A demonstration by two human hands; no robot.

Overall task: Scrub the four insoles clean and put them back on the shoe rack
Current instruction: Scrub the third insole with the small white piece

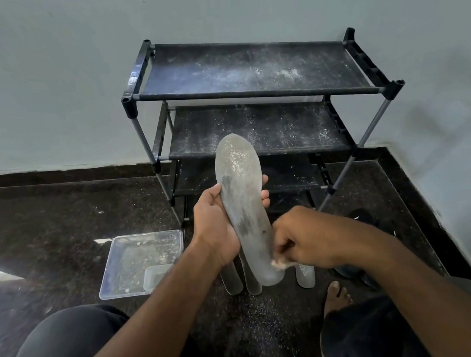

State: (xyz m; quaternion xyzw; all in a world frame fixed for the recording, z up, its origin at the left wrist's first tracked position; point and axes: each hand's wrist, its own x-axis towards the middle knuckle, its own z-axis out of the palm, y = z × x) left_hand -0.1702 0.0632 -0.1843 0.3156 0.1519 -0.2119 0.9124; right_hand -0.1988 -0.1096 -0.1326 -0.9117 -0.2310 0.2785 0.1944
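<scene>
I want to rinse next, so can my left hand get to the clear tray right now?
Probably not yet: the left hand grips the insole. The clear tray lies unobstructed on the floor beside it.

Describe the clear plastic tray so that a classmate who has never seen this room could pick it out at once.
Start at the black shoe rack against the grey wall, then look down to the dark speckled floor by its front left leg. There lies the clear plastic tray, square and shallow, left of the left hand. Unlike the grey insoles lying nearby, it is see-through and holds white crumbs.
</scene>
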